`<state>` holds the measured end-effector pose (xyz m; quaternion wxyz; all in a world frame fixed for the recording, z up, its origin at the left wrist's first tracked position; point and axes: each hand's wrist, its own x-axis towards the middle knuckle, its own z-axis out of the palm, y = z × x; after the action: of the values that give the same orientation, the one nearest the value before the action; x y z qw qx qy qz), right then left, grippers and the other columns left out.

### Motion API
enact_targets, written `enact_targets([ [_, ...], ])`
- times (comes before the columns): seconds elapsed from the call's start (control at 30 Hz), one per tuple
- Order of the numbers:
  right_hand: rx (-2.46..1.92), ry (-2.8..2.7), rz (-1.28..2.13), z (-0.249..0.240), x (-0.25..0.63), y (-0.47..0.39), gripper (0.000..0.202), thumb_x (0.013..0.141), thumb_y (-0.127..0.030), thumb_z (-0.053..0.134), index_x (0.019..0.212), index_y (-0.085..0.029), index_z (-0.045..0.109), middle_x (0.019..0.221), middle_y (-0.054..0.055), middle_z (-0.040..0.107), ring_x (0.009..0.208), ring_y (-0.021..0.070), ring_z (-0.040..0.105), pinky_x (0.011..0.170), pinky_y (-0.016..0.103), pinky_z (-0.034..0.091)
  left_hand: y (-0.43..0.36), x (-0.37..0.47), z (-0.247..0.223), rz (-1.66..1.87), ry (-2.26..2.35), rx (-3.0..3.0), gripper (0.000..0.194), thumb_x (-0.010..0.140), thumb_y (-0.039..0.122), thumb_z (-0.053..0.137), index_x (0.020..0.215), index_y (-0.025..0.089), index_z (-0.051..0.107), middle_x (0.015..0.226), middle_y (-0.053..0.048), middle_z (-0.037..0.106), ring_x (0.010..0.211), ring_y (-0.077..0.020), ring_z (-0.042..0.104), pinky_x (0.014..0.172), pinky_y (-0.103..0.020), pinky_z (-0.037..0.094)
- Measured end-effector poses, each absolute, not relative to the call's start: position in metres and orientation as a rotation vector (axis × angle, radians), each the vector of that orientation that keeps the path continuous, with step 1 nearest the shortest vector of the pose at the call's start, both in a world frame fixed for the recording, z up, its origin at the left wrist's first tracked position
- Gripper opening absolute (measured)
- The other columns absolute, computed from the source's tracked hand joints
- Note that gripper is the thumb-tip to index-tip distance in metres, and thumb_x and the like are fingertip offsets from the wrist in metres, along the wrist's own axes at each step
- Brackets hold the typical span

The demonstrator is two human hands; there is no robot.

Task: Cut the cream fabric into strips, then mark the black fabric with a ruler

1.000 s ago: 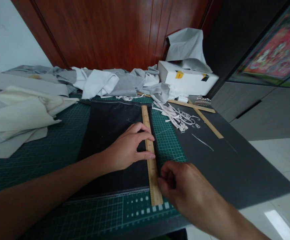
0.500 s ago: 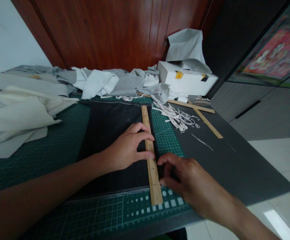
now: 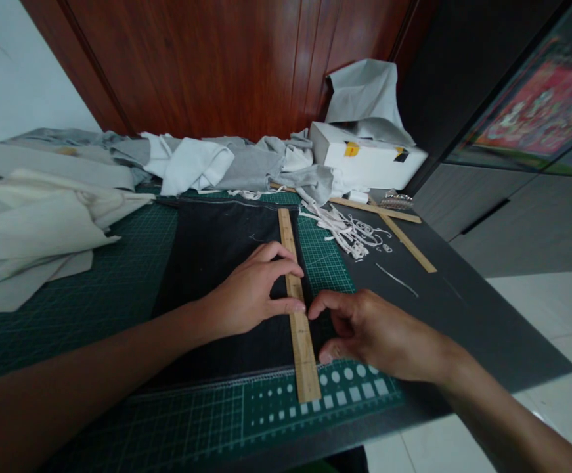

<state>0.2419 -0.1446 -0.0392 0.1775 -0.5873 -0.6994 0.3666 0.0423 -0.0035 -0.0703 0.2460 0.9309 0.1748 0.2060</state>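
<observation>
A black piece of cloth [image 3: 207, 263] with stitched edges lies flat on the green cutting mat [image 3: 132, 263]. Along its right side rests a wooden ruler [image 3: 305, 361]. My left hand [image 3: 251, 286] holds the ruler against the cloth, fingertips and thumb bent down onto it near its middle. Just to the right, my right hand [image 3: 364, 328] is at the cloth's right edge, index finger curled close to the ruler and thumb apart from it. No object shows between its fingers. Whether its fingertips touch the cloth I cannot tell.
Cream fabric [image 3: 44, 217] is piled at left, with grey and white cloth [image 3: 246, 161] along the back. A white box [image 3: 364, 157] stands at back right. Near it lie white strips [image 3: 342, 230] and another wooden ruler [image 3: 408, 243]. The table edge [image 3: 527, 322] runs along the right.
My right hand has shifted slightly up and turned beside the ruler, its thumb now spread further from the index finger. My left hand and the ruler have stayed in place.
</observation>
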Motion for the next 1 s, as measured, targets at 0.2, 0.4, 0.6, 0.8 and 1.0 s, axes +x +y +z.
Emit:
enact_targets([
  [0.2, -1.634, -1.953, 0.896, -0.051, 0.238, -0.149, 0.01, 0.098, -0.02, 0.061, 0.094, -0.022, 0.07, 0.074, -0.005, 0.062, 0.065, 0.0108, 0.053, 0.062, 0.024, 0.038, -0.003, 0.043, -0.07, 0.561, 0.48, 2.535, 0.038, 0.08, 0.041, 0.082, 0.113, 0.026, 0.071, 0.124, -0.006, 0.056, 0.122, -0.0258, 0.056, 0.108, -0.045, 0.046],
  [0.4, -1.714, -1.92, 0.929, -0.047, 0.237, -0.147, 0.019, 0.085, -0.016, 0.071, 0.102, -0.021, 0.064, 0.059, -0.01, 0.048, 0.05, 0.0081, 0.041, 0.048, 0.021, 0.03, -0.003, 0.043, -0.071, 0.57, 0.474, 2.526, 0.039, 0.08, 0.042, 0.082, 0.114, 0.025, 0.071, 0.125, -0.007, 0.056, 0.122, -0.0256, 0.057, 0.108, -0.045, 0.047],
  [0.6, -1.831, -1.866, 0.928, -0.039, 0.231, -0.148, 0.045, 0.077, -0.017, 0.076, 0.119, -0.017, 0.059, 0.06, -0.009, 0.054, 0.049, 0.009, 0.046, 0.046, 0.022, 0.031, -0.004, 0.044, -0.07, 0.559, 0.475, 2.533, 0.038, 0.08, 0.039, 0.082, 0.114, 0.026, 0.071, 0.125, -0.006, 0.056, 0.121, -0.0255, 0.057, 0.109, -0.046, 0.046],
  [0.8, -1.963, -1.631, 1.016, -0.042, 0.213, -0.153, 0.009, 0.086, -0.026, 0.068, 0.088, -0.017, 0.068, 0.063, -0.003, 0.058, 0.051, 0.0103, 0.048, 0.045, 0.024, 0.031, -0.002, 0.044, -0.07, 0.563, 0.487, 2.537, 0.041, 0.079, 0.042, 0.083, 0.114, 0.024, 0.071, 0.125, -0.006, 0.056, 0.12, -0.026, 0.057, 0.108, -0.045, 0.047],
  [1.0, -2.009, -1.727, 0.88, -0.043, 0.205, -0.151, 0.014, 0.091, -0.028, 0.062, 0.083, -0.018, 0.069, 0.065, 0.0, 0.063, 0.054, 0.0126, 0.051, 0.05, 0.027, 0.032, -0.003, 0.044, -0.07, 0.568, 0.477, 2.529, 0.04, 0.078, 0.04, 0.084, 0.114, 0.025, 0.072, 0.125, -0.006, 0.056, 0.12, -0.0258, 0.057, 0.108, -0.045, 0.047],
])
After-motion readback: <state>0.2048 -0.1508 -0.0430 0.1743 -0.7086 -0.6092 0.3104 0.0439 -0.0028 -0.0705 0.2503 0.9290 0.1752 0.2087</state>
